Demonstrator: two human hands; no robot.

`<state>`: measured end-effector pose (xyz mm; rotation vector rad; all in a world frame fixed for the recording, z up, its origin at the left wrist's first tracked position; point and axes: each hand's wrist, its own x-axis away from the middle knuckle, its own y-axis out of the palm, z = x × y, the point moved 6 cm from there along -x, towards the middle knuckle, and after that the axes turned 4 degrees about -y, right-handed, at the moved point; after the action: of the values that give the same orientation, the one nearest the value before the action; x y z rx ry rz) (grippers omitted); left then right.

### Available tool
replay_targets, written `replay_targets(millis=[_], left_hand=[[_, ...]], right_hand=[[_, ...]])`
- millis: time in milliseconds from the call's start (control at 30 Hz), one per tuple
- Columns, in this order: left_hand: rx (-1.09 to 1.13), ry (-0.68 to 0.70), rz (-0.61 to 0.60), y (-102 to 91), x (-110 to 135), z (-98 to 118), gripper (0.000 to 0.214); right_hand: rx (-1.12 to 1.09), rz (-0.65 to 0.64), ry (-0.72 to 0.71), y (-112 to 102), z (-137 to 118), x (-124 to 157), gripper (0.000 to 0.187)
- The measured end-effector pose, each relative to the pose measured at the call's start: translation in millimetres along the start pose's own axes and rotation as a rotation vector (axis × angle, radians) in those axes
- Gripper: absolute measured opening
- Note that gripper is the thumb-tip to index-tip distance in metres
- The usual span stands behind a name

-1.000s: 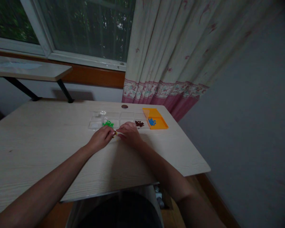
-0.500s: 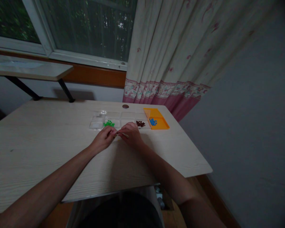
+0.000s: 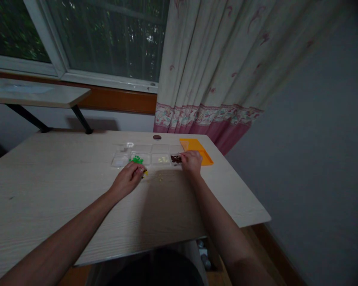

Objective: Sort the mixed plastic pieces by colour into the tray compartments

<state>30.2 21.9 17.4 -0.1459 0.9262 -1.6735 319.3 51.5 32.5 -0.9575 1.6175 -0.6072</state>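
Note:
My left hand (image 3: 129, 176) is closed just in front of the green beads (image 3: 137, 159). Its fingertips pinch a small yellow and dark beaded piece (image 3: 145, 172), too small to make out fully. My right hand (image 3: 193, 162) is over the right end of a clear plastic box. There its fingertips are pinched together at the dark brown beads (image 3: 175, 159); anything between them is hidden. Pale yellow beads (image 3: 163, 159) lie in the middle compartment, and a few loose pale pieces (image 3: 160, 177) lie on the table between my hands.
The clear compartment box (image 3: 116, 162) has its lid folded back. An orange tray (image 3: 208, 159) stands to its right, mostly behind my right hand. A dark oval object (image 3: 156, 137) lies at the back of the table (image 3: 62, 178). A raised shelf (image 3: 38, 93) stands back left; a curtain (image 3: 209, 91) hangs behind.
My right hand has moved from beside my left hand rightward to the dark brown beads. My left hand stays near the green beads. The pale yellow beads and loose pieces now show.

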Motion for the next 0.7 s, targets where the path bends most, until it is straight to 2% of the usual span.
replay_targets(millis=[167, 333, 500, 700], left_hand=[[-0.044, 0.023, -0.008, -1.5, 1, 1, 0.028], [-0.087, 0.073, 0.005, -9.6, -1, 2, 0.026], [-0.133, 0.115, -0.078, -12.5, -1, 3, 0.023], [-0.151, 0.174, -0.172, -9.2, 0, -2, 0.018]], right_hand=[[0.023, -0.071, -0.018, 11, 2, 2, 0.027], [-0.042, 0.005, 0.034, 10, 8, 1, 0.031], [-0.129, 0.026, -0.020, 15, 7, 0, 0.030], [-0.159, 0.061, -0.018, 14, 7, 1, 0.030]])
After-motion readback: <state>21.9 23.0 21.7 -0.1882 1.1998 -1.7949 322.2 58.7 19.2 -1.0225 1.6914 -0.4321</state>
